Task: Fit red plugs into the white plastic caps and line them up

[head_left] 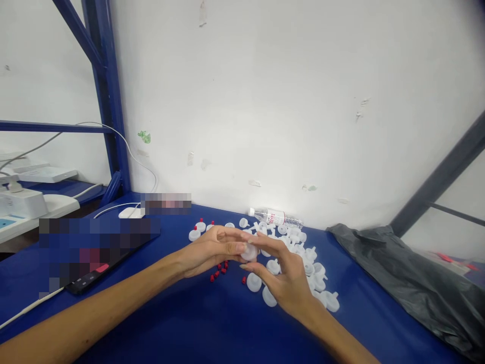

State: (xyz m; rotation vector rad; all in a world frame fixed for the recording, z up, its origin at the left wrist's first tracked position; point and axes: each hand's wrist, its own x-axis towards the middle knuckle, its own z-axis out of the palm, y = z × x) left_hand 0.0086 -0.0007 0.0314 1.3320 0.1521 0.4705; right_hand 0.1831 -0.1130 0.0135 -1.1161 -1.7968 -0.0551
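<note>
My left hand (212, 247) and my right hand (282, 275) meet above the blue table (189, 323), both pinching one small white round plastic disc part (249, 252) between their fingertips. Under and behind the hands lies a scatter of several more white disc parts (314, 270), a few with red caps fitted (197, 230). A small heap of loose red caps (220, 270) lies on the table just below my left hand.
A clear plastic water bottle (275, 217) lies on its side against the white wall. A black plastic bag (409, 283) covers the table's right side. A dark phone (89, 275) with a white cable lies at the left. Blue shelf posts (108, 101) stand at the left.
</note>
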